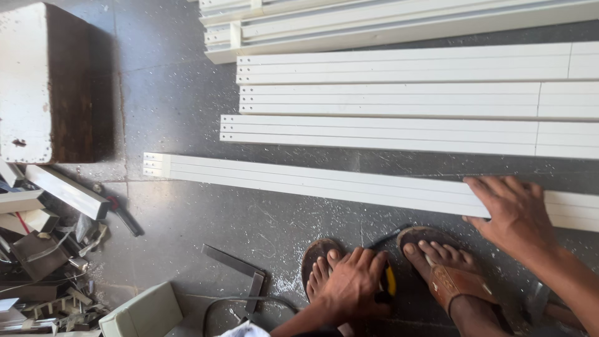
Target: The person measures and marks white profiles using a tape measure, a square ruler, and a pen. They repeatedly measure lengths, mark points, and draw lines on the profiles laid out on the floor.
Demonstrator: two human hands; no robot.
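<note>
- A grey stone floor [187,93], scratched and dusted with pale shavings, is seen from above; it carries everything in view.
- Long white profile strips are laid side by side across the floor's far half, running to its right edge, with a stacked bundle of white sections [387,19] at the far edge.
- The nearest white strip [312,181] is laid alone, angled slightly, from mid-floor out to the right edge.
- The right hand [513,212] is pressed flat on that nearest strip close to the right edge, fingers spread and palm down; nothing is gripped.
- The left hand [352,284] is curled over a dark tool with a yellow part [390,281] lying on the floor between two sandalled feet [437,262]; whether the tool is actually clenched cannot be told.
- A worn wooden block [53,84], white on top and dark on its side, is set at the far left corner.
- A heap of metal offcuts [43,249] and scrap is piled along the left edge.
- A steel square [240,268] is laid near the near edge, beside a black cable [249,302] and a pale green casing [146,312].
</note>
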